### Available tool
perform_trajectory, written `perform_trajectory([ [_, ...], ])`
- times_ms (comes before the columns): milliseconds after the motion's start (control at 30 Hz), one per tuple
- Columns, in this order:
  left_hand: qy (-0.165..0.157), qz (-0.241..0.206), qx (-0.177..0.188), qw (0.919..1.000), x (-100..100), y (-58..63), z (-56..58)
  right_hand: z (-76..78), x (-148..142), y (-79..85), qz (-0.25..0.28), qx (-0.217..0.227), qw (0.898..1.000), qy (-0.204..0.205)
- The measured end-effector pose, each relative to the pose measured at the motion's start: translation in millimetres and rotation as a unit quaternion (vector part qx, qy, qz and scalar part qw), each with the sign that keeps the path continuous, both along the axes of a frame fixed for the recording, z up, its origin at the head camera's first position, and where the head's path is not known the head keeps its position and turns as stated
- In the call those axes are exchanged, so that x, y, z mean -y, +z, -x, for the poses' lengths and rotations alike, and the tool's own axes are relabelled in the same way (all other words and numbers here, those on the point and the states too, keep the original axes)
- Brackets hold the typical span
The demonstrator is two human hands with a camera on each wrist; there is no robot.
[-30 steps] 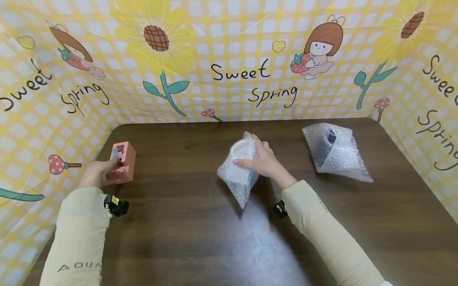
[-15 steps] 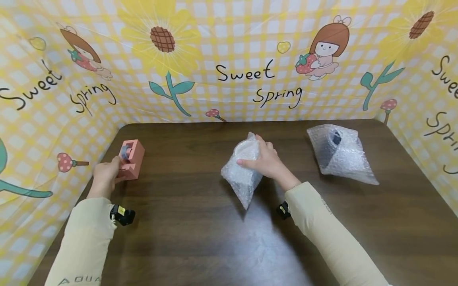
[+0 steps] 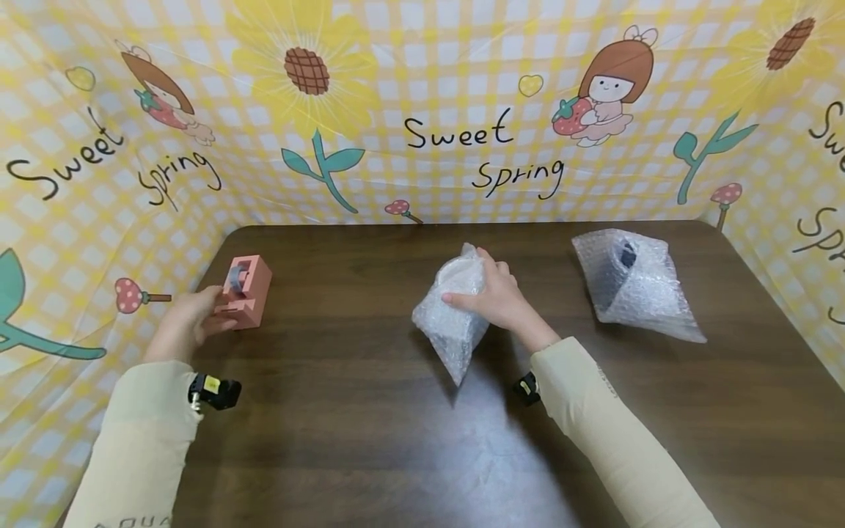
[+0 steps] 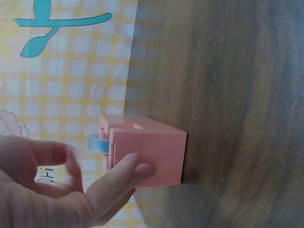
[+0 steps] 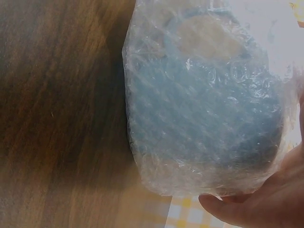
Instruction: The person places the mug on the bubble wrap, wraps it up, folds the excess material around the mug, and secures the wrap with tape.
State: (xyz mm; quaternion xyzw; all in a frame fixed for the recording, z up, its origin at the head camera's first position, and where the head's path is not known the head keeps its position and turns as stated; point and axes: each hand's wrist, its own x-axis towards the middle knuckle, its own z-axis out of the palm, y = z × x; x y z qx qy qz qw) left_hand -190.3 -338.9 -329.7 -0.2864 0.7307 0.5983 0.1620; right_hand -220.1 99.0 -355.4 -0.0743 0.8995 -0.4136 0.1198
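On the table's left side stands a pink tape dispenser with a blue-grey tape roll in its top. My left hand is at its front; in the left wrist view, nearly straight fingers touch the front face. Thumb and index finger bend toward each other beside the roll; whether tape lies between them is not visible. Near the middle, my right hand grips a bubble-wrapped package, thumb on the near side. Through the wrap in the right wrist view shows a light-blue thing with a rounded opening.
Another bubble-wrapped package lies at the right rear of the brown wooden table, something dark showing inside. A yellow checked cloth with printed flowers stands around the back and sides.
My left hand has shifted from the top of the tape dispenser back toward its front, its fingers spreading apart. My right hand keeps holding the package in place. The head view has turned slightly left.
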Motion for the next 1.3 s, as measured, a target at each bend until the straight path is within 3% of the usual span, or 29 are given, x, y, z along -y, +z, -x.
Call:
perform_trajectory([
  [267,0.069,-0.03,-0.066,0.9949,-12,-11.0,-12.6,1.0,-1,-2.9,0.004,-0.003,1.0,-0.002],
  [333,0.099,-0.075,-0.087,0.9885,-11,-13.5,-16.6,0.9,-1,-2.6,0.004,-0.003,1.0,-0.001],
  [500,0.162,-0.184,-0.121,0.9619,-8,-17.8,-24.6,1.4,0,-2.0,0.001,-0.005,1.0,-0.004],
  [733,0.181,-0.228,-0.149,0.9452,-7,-25.8,-35.6,1.3,0,-3.4,-0.001,-0.009,1.0,-0.006],
  [833,0.173,-0.218,-0.143,0.9498,-3,-25.6,-39.9,0.9,0,-3.3,0.001,-0.007,1.0,-0.006],
  [933,0.153,-0.186,-0.136,0.9609,-1,-22.5,-41.1,0.7,0,-3.3,0.003,-0.008,1.0,-0.006],
  [1000,0.151,-0.192,-0.142,0.9593,0,-20.6,-41.1,0.7,0,-3.1,0.003,-0.009,1.0,-0.006],
  [1067,0.167,-0.223,-0.152,0.9484,-1,-20.2,-42.0,0.9,0,-3.3,0.003,-0.01,1.0,-0.006],
  [1133,0.191,-0.264,-0.164,0.9311,-2,-22.1,-43.7,0.9,0,-3.3,0.002,-0.01,1.0,-0.007],
  [1300,0.227,-0.373,-0.206,0.8756,-1,-35.5,-52.1,0.5,0,-3.7,0.003,-0.009,1.0,-0.008],
])
